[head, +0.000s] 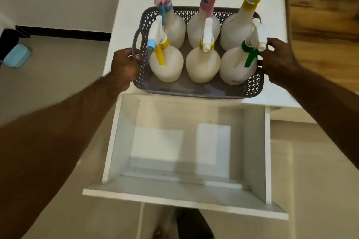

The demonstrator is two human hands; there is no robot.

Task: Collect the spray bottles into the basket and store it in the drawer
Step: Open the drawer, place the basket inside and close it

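Observation:
A grey perforated basket (pixel 196 91) sits on top of a white cabinet (pixel 128 9) and holds several white spray bottles (pixel 203 68) standing upright in two rows, with pink, blue, yellow, green and white triggers. My left hand (pixel 124 68) is closed around the basket's left handle. At the basket's right end, my right hand (pixel 279 62) grips the handle behind the green-trigger bottle (pixel 238 68). Below the basket, a white drawer (pixel 186 190) is pulled out towards me and nothing lies inside it.
A wooden tabletop (pixel 322 31) stands to the right of the cabinet. On the floor at far left lies a light blue object (pixel 17 55) next to a dark base. My foot (pixel 186 227) shows under the drawer front.

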